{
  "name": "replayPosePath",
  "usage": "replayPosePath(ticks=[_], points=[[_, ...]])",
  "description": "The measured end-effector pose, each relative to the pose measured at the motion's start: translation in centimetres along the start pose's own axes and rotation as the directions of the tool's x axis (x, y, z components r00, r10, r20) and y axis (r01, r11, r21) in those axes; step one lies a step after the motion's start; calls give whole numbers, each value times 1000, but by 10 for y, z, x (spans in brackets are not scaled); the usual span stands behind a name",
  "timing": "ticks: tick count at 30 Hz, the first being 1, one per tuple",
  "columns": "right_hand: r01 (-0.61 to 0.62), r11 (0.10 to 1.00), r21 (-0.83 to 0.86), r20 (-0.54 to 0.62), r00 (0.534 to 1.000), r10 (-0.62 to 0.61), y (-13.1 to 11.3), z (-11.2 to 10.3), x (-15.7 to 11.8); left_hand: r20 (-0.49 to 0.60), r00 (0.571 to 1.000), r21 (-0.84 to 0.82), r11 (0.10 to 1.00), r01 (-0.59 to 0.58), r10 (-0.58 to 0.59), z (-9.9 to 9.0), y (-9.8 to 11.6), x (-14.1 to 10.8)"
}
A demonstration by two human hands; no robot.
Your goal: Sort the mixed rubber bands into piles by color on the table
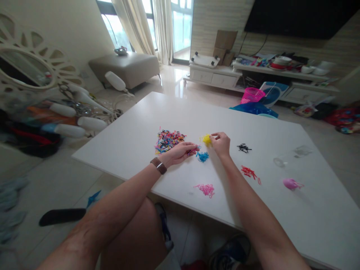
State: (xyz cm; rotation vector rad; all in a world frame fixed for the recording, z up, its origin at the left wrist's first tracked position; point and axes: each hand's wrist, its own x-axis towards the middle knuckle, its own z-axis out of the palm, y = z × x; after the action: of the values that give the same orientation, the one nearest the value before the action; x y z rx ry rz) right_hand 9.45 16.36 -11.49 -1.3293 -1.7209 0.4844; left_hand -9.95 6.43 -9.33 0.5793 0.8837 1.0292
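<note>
Hands by yellow bands; blue bands

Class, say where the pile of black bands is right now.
In the head view, the black pile lies on the white table, to the right of the right hand and just beyond the red pile.

can't read a single word, number or logo in this one, sorry. the cardboard box near the top, right of center, is too blurry for any print to come through, same with the blue and white panel at upper right. the brown wristband around mid-frame is too small, and the tv in the top right corner just reads dark.
</note>
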Motion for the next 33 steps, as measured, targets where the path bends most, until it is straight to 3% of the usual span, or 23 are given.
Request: replayPosePath(ticks=[2,4,7,10,18,24,33], points=[[64,998,18,-24,998,-63,-7,-3,-9,3,1000,4,1000,-8,8,0,-1,1],[60,985,161,57,996,-70,-16,-4,-22,11,1000,7,1000,-20,20,0,-2,1],[-49,907,418,272,960,-74,-26,-2,-42,27,998,-2,999,-54,54,0,-3,2],[-150,830,536,353,934,-59,-29,2,-52,25,997,-3,997,-78,78,2,-5,3],[-209,786,582,372,928,-29,-34,1,-56,0,993,29,993,-117,117,4,-10,6],[-175,815,552,334,942,-24,-30,3,-58,-4,994,57,992,-110,110,6,-8,5],[-206,811,548,346,938,5,-26,3,-59,59,989,184,973,-141,132,5,-8,2]])
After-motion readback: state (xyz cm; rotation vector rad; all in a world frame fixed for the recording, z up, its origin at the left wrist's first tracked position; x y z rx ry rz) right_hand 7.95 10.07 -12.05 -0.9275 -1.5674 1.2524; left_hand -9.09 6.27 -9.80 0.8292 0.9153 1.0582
